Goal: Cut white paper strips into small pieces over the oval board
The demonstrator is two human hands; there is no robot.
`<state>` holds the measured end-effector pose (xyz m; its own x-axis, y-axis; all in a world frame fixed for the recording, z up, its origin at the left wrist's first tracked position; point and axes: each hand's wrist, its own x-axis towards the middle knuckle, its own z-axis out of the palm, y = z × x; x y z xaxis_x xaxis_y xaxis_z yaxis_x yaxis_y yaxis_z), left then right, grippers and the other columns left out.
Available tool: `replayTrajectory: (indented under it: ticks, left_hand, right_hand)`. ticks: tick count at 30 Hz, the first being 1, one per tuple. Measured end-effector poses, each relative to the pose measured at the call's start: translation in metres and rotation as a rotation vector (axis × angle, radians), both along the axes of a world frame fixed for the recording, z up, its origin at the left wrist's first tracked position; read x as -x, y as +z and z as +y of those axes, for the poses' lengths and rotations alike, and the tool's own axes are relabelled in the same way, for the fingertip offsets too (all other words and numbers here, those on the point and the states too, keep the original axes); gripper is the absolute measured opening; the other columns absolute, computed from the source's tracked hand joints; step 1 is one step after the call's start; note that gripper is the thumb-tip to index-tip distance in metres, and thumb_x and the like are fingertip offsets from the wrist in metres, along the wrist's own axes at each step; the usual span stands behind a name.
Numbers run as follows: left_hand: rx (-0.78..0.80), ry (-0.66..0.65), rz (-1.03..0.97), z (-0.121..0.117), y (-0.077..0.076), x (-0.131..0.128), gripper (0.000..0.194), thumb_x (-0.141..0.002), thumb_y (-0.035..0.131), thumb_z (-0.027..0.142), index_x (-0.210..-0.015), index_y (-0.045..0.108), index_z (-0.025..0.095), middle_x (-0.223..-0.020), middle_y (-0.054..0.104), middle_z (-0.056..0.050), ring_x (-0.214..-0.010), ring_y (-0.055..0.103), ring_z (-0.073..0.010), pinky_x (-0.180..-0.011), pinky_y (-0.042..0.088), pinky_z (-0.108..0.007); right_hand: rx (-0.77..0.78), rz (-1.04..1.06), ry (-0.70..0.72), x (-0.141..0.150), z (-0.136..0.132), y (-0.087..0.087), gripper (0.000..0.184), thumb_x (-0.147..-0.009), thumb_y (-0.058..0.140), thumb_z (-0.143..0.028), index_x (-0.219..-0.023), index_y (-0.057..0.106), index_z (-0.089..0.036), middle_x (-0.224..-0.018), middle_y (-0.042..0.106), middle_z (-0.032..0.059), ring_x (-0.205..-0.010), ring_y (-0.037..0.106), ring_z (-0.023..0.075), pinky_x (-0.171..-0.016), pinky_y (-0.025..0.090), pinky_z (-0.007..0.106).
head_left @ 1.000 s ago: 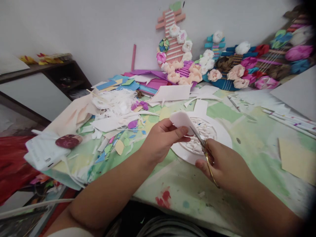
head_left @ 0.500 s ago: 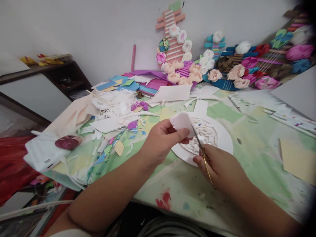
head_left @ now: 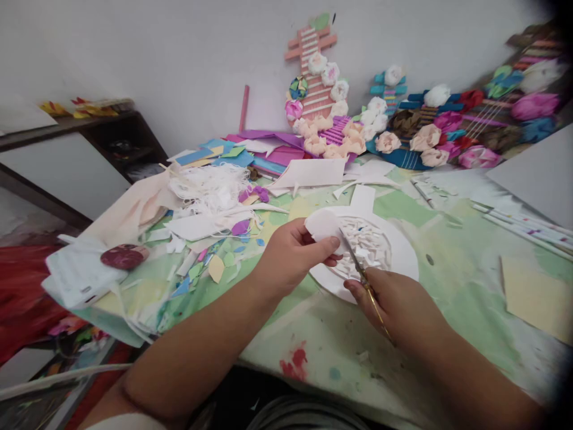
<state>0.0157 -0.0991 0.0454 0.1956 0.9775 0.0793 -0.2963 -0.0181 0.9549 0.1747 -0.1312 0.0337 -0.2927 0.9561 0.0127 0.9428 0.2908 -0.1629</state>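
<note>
Between thumb and fingers, my left hand (head_left: 290, 254) pinches a small piece of white paper (head_left: 323, 226) with a rounded upper edge. My right hand (head_left: 398, 301) is closed around gold-handled scissors (head_left: 367, 283). Their blades point up and left, touching or very near the paper's right edge. Below and behind both hands lies a round white cutout (head_left: 406, 254) with a neck-like strip at its top. White scraps (head_left: 364, 242) fill a ring at the middle of the cutout. My left hand covers part of it.
Paper scraps and a tangle of white string (head_left: 208, 185) lie at the left, beside a maroon oval object (head_left: 124, 257). Guitar-shaped crafts with paper flowers (head_left: 320, 89) lean on the wall. Pens (head_left: 523, 227) and a cream paper square (head_left: 535, 295) lie at the right.
The white paper's upper corner now looks rounder, and the paper has turned slightly in my left hand. The scissors have shifted a little left. The whole view has moved slightly.
</note>
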Motion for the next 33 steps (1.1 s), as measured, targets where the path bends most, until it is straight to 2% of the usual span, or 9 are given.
replayTrajectory:
  ticks: [9,15,19,24,33]
  left_hand:
    - [0.091,-0.057,-0.009,0.01,-0.006,0.001,0.015,-0.061,0.062,0.02,-0.072,0.06,0.011,-0.063,0.062,-0.001,-0.056,0.058,-0.0096,-0.054,0.048,-0.021]
    - [0.2,-0.105,0.012,0.015,-0.015,-0.004,0.015,-0.062,0.061,0.018,-0.073,0.06,0.009,-0.061,0.062,-0.003,-0.055,0.058,-0.0096,-0.055,0.048,-0.02]
    - [0.258,-0.117,-0.019,0.01,-0.016,-0.012,0.014,-0.061,0.06,0.017,-0.073,0.058,0.008,-0.059,0.061,-0.003,-0.053,0.057,-0.009,-0.054,0.048,-0.02]
    - [0.33,-0.172,-0.058,0.0,-0.021,-0.026,0.012,-0.061,0.06,0.014,-0.071,0.056,0.008,-0.058,0.06,-0.003,-0.052,0.058,-0.0093,-0.052,0.048,-0.019]
    - [0.402,-0.185,-0.089,-0.007,-0.029,-0.032,0.014,-0.06,0.062,0.014,-0.071,0.054,0.008,-0.059,0.059,-0.003,-0.053,0.058,-0.0104,-0.052,0.048,-0.021]
  right_hand:
    - [0.037,-0.016,-0.043,0.002,0.006,-0.005,0.037,-0.08,0.026,-0.045,-0.058,0.043,-0.02,-0.053,0.054,0.0038,-0.051,0.05,0.0161,-0.046,0.026,0.023]
    - [0.136,-0.019,-0.071,-0.005,0.004,-0.005,0.04,-0.08,0.024,-0.046,-0.056,0.043,-0.019,-0.056,0.056,0.0051,-0.052,0.05,0.016,-0.046,0.026,0.023]
    - [0.217,0.012,-0.065,-0.015,-0.004,-0.003,0.042,-0.08,0.023,-0.048,-0.056,0.043,-0.02,-0.055,0.056,0.0044,-0.051,0.049,0.0156,-0.048,0.028,0.024]
    - [0.319,0.075,-0.105,-0.028,-0.018,-0.01,0.044,-0.079,0.022,-0.05,-0.056,0.043,-0.02,-0.057,0.057,0.0034,-0.052,0.05,0.0154,-0.05,0.031,0.025]
    - [0.389,0.135,-0.14,-0.038,-0.028,-0.014,0.043,-0.076,0.027,-0.051,-0.055,0.046,-0.019,-0.056,0.056,0.0022,-0.052,0.048,0.0142,-0.048,0.031,0.024]
